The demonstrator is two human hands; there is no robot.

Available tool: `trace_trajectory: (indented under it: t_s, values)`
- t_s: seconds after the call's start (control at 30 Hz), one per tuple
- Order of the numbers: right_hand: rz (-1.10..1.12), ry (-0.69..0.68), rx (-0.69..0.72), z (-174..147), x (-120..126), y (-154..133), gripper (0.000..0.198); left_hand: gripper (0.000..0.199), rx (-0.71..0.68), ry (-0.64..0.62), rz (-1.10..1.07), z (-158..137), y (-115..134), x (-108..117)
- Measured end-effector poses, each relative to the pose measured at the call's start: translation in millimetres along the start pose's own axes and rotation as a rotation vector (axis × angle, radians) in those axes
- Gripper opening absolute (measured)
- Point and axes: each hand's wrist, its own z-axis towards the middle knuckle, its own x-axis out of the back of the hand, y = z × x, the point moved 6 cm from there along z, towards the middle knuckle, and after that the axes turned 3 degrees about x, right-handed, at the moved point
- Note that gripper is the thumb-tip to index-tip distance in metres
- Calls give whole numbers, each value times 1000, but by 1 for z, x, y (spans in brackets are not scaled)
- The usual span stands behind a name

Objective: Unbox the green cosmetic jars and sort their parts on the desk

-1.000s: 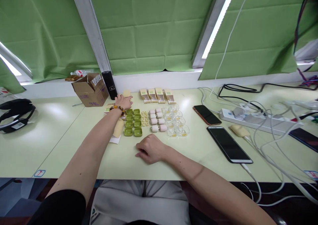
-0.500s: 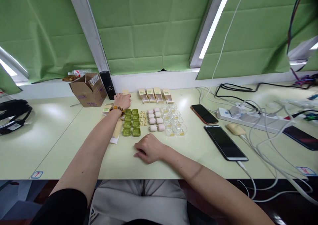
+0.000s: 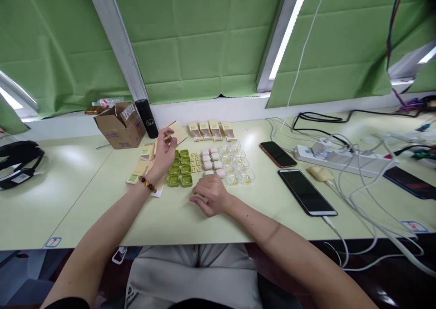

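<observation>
A: The left hand (image 3: 165,151) is lifted off the desk (image 3: 85,195), thumb and fingers pinched on a tan card (image 3: 177,132), which hangs tilted in the air above the green trays (image 3: 180,168). It sits just in front of the black bottle (image 3: 146,118).

B: And the right hand (image 3: 214,199)?

A: It rests on the desk, fingers loosely curled and holding nothing, just below the white capsules (image 3: 211,158). One capsule looks to be touching the knuckles, though I cannot tell for sure.

B: So what could go wrong?

A: The grip is only on one edge of the card. If the pinch loosens, I think it drops onto the trays or the small yellow pieces (image 3: 195,162) and knocks the neat rows askew.

B: The bottle is tall and narrow, too.

A: Yes. A swing of that wrist towards the back could tip it against the cardboard box (image 3: 119,126). And the forearm lies close over the flat packets (image 3: 141,161) at the left, so a careless drag may sweep them along.

B: The right side?

A: A nudge forward would push the capsules into the clear cups (image 3: 238,166) beside them.
</observation>
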Motion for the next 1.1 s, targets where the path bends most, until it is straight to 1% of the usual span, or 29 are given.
trace_trajectory:
  t_s: [0.07,0.1,0.17,0.2,0.27,0.33,0.4,0.47,0.53,0.63,0.77,0.87,0.97,1.03,1.1]
  values:
    - [7,165,-26,0,14,4,24,34,77,-1,-184,-23,8,2]
    - [13,243,-48,0,21,5,20,34,107,-21,-289,-33,13,2]
    - [17,361,-120,-1,31,10,14,37,142,-109,-440,-51,25,-3]
    - [14,404,-162,-1,35,13,15,40,165,-139,-486,-59,30,-5]
    - [22,483,-236,-2,42,18,26,49,225,-200,-584,-71,36,-11]
    - [65,545,-282,-2,45,23,42,62,305,-242,-706,-80,35,-18]
    - [136,551,-305,-2,43,28,60,71,386,-265,-826,-89,30,-24]
    - [202,492,-324,-1,37,31,72,70,456,-283,-951,-95,24,-29]
    - [252,419,-341,0,30,33,77,64,507,-311,-1052,-101,18,-34]
    - [293,374,-349,1,25,31,74,59,532,-347,-1106,-106,14,-37]
    - [256,388,-291,3,27,26,70,61,460,-345,-1064,-106,15,-33]
    - [214,400,-309,2,29,27,73,66,375,-310,-997,-105,16,-27]
    - [254,382,-331,0,27,29,74,66,307,-291,-899,-103,12,-25]
    - [318,353,-336,0,24,30,73,65,204,-238,-776,-102,10,-22]
    - [379,330,-362,-1,21,31,73,63,27,-154,-593,-102,13,-17]
